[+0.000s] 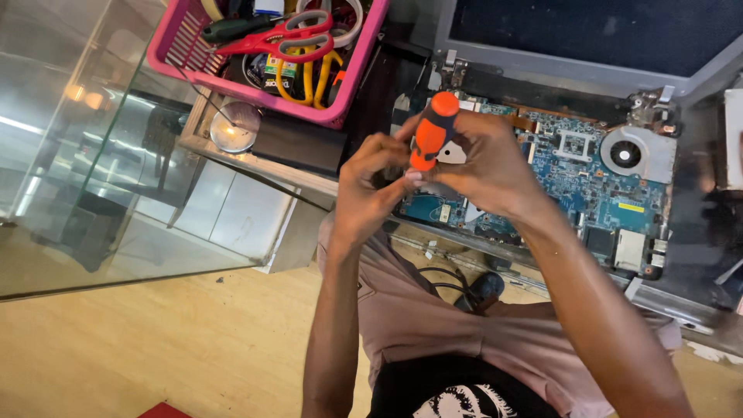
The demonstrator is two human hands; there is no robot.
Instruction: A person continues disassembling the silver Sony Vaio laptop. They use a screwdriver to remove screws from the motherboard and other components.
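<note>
The right hand (491,166) is wrapped around an orange-handled screwdriver (432,131), fingers clenched on the handle, which stands nearly upright over the left part of an opened laptop's blue circuit board (588,174). The left hand (364,193) comes in from the near left with its fingers curled toward the lower end of the handle, touching it just where the shaft would begin (the tip itself is hidden behind both hands, so where it sits on the board cannot be told). To the right on the board lies a round cooling fan (625,153), well apart from the tool, and the grey laptop lid (573,54) rises at the far side. Far left, a pink basket (352,73) holds red-handled scissors (286,39) and other tools, beside a glass counter (93,139). With the tip unseen and small parts crowded about it, I judge the main risk to be a slip: too much downward push or a tilted shaft could jump the tip off a screw and gouge the board, or round the screw's head.
</note>
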